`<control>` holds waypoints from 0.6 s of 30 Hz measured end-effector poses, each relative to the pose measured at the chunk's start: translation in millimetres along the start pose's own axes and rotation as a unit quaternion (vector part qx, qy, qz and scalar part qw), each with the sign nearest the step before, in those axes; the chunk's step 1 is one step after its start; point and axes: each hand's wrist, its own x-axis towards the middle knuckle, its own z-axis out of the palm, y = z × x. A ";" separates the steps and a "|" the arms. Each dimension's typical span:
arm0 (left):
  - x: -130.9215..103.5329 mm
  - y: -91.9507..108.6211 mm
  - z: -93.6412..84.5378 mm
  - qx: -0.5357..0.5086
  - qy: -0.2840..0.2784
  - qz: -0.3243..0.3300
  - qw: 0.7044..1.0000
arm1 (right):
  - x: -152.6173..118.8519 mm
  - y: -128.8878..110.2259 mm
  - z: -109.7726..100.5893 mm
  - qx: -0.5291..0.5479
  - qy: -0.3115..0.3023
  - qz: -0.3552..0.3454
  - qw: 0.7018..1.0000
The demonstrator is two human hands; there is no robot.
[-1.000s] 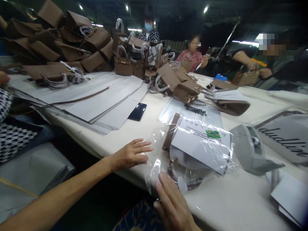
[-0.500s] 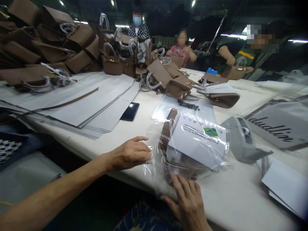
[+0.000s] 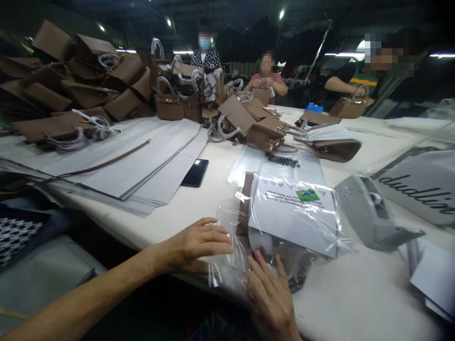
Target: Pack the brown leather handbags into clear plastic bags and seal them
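A clear plastic bag (image 3: pixel 263 237) lies at the table's near edge, holding a brown item (image 3: pixel 245 203) and a white printed sheet (image 3: pixel 291 215) with a small green sticker. My left hand (image 3: pixel 201 244) rests at the bag's left end, fingers stretched out. On the bag's near side lies my right hand (image 3: pixel 268 284), its fingers spread flat over the film. Neither hand has its fingers closed around anything. Beyond the bag is another clear sheet (image 3: pixel 277 163) with dark marks.
A grey tape dispenser (image 3: pixel 369 208) stands right of the bag. Brown handbags (image 3: pixel 170 108) are piled at the back and left. A phone (image 3: pixel 195 172) lies beside large grey sheets (image 3: pixel 142 161). Three people are across the table, one with a handbag (image 3: pixel 348 107).
My right hand has moved up onto the bag and its fingers have flattened. My left hand's fingers have stretched out further. The view has shifted slightly.
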 end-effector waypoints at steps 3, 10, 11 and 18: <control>-2.6 -5.3 9.3 0.049 0.016 -0.005 0.999 | -1.7 5.7 0.9 0.029 0.033 0.005 0.999; 17.4 -1.2 15.6 0.036 0.019 0.034 0.999 | -1.1 8.4 -4.8 0.040 0.006 0.067 0.997; 18.7 -1.4 12.6 0.043 0.031 0.030 0.998 | 2.2 7.3 -9.1 0.033 0.005 0.063 0.997; 22.8 -2.5 -4.7 0.113 0.042 0.066 0.991 | 45.2 11.4 -39.9 -0.114 -0.097 0.023 0.988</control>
